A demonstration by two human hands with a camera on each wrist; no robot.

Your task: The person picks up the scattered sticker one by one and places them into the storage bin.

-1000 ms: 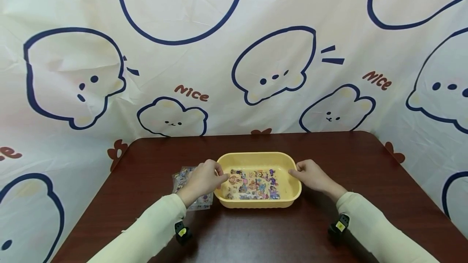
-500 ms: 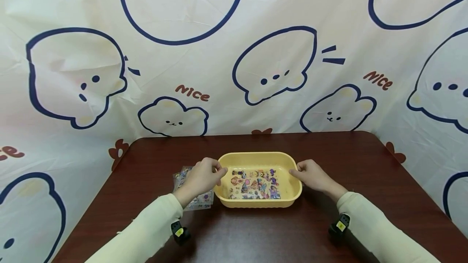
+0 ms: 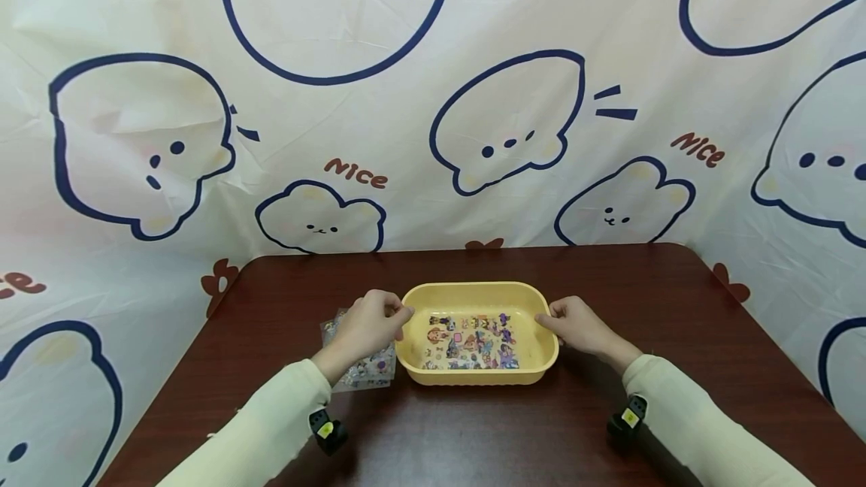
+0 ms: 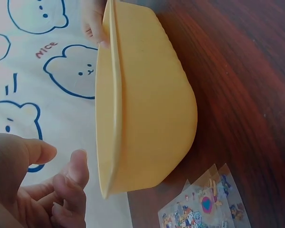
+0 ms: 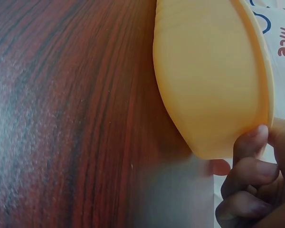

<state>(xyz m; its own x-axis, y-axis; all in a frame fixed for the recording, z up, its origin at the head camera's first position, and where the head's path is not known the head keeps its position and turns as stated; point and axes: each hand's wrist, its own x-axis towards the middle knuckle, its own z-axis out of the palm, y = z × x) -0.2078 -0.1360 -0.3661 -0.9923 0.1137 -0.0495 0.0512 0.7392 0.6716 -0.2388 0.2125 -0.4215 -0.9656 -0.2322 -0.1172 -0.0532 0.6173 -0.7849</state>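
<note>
Head view, left fingers (image 3: 402, 316) parted just beside yellow tray (image 3: 473, 377), holding nothing, right fingers (image 3: 549, 320) pinching it.

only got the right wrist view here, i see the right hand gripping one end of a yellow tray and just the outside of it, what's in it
Observer: The head view looks down into the yellow tray: small colourful printed figures lie flat across its floor.
Operator: ok and is the left hand holding the other end
Observer: It doesn't look so: the left wrist view shows the left hand with its thumb and fingertips apart and nothing between them.
</note>
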